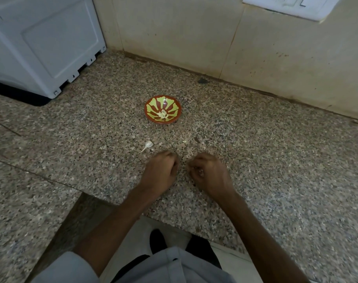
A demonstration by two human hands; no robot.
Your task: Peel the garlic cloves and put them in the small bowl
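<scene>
A small red bowl (151, 117) with a yellow-green pattern stands on the granite counter (276, 160), with peeled garlic cloves (162, 114) at its bottom. One unpeeled garlic clove (148, 144) lies on the counter in front of the bowl, to the left. My left hand (160, 172) rests on the counter with its fingers curled; what it holds is hidden. My right hand (209, 173) sits a short gap to the right, fingers curled inward, and something small shows between them that is too small to name.
Bits of garlic skin (184, 141) lie scattered between the hands and the bowl. A white appliance (43, 43) stands at the back left. The tiled wall (235, 41) runs behind the bowl. The counter edge (174, 221) is just below my wrists.
</scene>
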